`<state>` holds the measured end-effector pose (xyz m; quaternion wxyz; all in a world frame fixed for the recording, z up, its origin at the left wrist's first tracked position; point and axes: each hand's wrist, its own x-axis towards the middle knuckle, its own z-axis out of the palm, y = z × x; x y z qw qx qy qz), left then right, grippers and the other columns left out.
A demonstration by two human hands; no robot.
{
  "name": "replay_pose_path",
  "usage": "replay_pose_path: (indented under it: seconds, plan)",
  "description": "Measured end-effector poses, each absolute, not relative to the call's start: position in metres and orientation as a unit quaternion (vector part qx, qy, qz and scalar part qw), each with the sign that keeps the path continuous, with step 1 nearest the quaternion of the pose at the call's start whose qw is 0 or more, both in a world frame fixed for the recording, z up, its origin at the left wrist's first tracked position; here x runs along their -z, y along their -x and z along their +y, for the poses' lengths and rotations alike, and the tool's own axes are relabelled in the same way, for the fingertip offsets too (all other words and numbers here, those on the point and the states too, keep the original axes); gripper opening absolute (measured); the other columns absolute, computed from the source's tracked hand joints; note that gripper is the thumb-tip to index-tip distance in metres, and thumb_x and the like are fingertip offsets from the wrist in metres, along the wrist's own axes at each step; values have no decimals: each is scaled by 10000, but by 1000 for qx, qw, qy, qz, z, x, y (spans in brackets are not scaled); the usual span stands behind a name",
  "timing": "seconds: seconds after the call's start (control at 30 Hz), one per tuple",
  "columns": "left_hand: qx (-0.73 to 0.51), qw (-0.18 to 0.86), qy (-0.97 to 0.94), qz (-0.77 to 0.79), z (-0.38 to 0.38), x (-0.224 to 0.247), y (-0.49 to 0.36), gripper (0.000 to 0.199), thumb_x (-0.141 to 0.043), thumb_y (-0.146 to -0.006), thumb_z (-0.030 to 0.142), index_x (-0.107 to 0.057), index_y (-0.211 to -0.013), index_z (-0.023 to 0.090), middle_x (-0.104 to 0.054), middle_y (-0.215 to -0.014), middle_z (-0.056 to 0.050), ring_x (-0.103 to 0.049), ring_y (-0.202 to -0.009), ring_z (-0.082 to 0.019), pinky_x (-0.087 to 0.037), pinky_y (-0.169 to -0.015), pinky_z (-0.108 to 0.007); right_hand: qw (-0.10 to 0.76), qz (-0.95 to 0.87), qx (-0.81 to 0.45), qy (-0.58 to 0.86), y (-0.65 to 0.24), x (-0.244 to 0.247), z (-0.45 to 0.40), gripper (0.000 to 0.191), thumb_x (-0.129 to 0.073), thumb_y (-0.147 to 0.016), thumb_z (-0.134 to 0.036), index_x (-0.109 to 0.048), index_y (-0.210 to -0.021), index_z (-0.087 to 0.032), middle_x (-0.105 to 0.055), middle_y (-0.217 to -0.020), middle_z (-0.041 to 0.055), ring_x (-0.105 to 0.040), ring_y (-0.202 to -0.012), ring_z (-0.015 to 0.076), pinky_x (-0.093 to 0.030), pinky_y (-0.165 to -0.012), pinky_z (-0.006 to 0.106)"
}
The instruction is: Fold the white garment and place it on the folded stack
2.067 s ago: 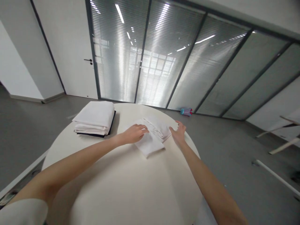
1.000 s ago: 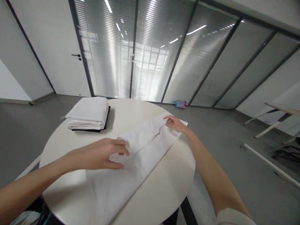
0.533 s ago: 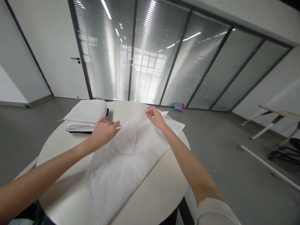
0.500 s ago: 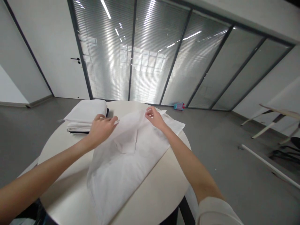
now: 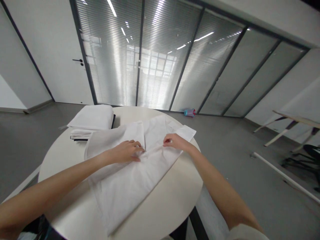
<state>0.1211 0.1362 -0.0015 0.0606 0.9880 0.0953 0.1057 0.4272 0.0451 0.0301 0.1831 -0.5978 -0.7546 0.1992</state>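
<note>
White cloth point(image 5: 130, 173) lies partly unfolded on the round table point(image 5: 175, 186), its long axis going from the near-left edge to the far-right edge. Both hands rest on its middle, close together: the left hand point(image 5: 127, 151) pinches a fold, the right hand point(image 5: 173, 141) grips a crease. A folded stack point(image 5: 91, 121) sits at the far-left edge. Behind are glass walls with blinds point(image 5: 160, 56).

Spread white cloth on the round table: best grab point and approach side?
Probably the far right corner of the white cloth: it lies flat at the round table rim, so a pinch from the right, outside the edge, gets under it. The left hand and right hand already press the middle, and the stack of folded cloths crowds the far left.
</note>
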Motion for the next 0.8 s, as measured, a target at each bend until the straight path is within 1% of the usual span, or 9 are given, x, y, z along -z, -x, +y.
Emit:
replay_pose_path:
  seconds: [0.07,0.17,0.3,0.37,0.47,0.57,0.63,0.7,0.8]
  plan:
    - [-109,64,-987,97,139,5,-121,209,-603,-934,318,-696,-1116,277,-697,-1091,-50,-665,-954,-202,-473,-826,-289,153,-728,-235,625,-441,-44,19,199,-681,-779,-383,-744,-757,-196,-693,-759,38,-610,-723,183,-449,-679,266]
    - [-119,72,-981,132,141,6,-120,224,-476,-966,271,-682,-899,211,-702,-927,-68,-667,-847,-200,-475,-751,-287,56,-659,-318,679,-464,-61,-23,214,-766,-675,-403,-758,-749,-202,-664,-628,23,-590,-608,173,-423,-581,250]
    - [-212,169,-928,258,148,0,-123,222,-410,-961,338,-558,-841,224,-648,-733,-27,-628,-671,-194,-443,-627,-288,21,-567,-349,746,-480,-73,-56,404,-713,-741,-585,-730,-657,-190,-633,-532,52,-565,-500,171,-412,-528,264]
    - [-294,231,-875,308,156,-6,-125,224,-400,-949,386,-496,-810,238,-595,-691,-5,-595,-637,-187,-429,-598,-288,53,-584,-280,760,-477,-69,-55,404,-677,-796,-572,-725,-675,-189,-664,-596,66,-595,-560,184,-419,-561,271]
    - [-387,301,-798,352,168,-15,-125,219,-422,-916,391,-451,-757,244,-515,-683,8,-549,-640,-176,-417,-581,-284,129,-643,-176,734,-455,-50,-36,273,-695,-827,-443,-744,-946,-202,-708,-841,66,-637,-738,198,-453,-684,282]
    - [-410,361,-750,373,174,-21,-121,189,-445,-901,375,-466,-771,240,-474,-696,18,-505,-631,-157,-402,-562,-271,148,-709,-155,673,-421,-24,-13,373,-751,-804,-366,-685,-1141,-219,-655,-1108,77,-632,-878,197,-458,-789,290]
    - [-403,369,-747,379,173,-22,-116,191,-441,-912,387,-460,-793,239,-454,-678,29,-479,-604,-146,-387,-542,-263,106,-746,-158,638,-401,-11,-1,258,-756,-809,-323,-694,-1027,-200,-632,-1103,72,-617,-864,186,-443,-763,274]
    - [-378,339,-779,368,171,-21,-109,217,-435,-928,416,-455,-804,239,-448,-648,37,-474,-581,-146,-380,-535,-262,65,-769,-150,618,-391,-6,7,98,-706,-850,-268,-666,-843,-180,-632,-988,53,-595,-819,173,-410,-712,256]
    - [-330,266,-848,317,164,-16,-99,244,-428,-943,431,-454,-799,236,-494,-653,32,-521,-605,-157,-401,-582,-271,48,-781,-148,605,-392,-9,15,148,-641,-880,-211,-598,-743,-178,-623,-866,30,-565,-776,163,-361,-664,245]
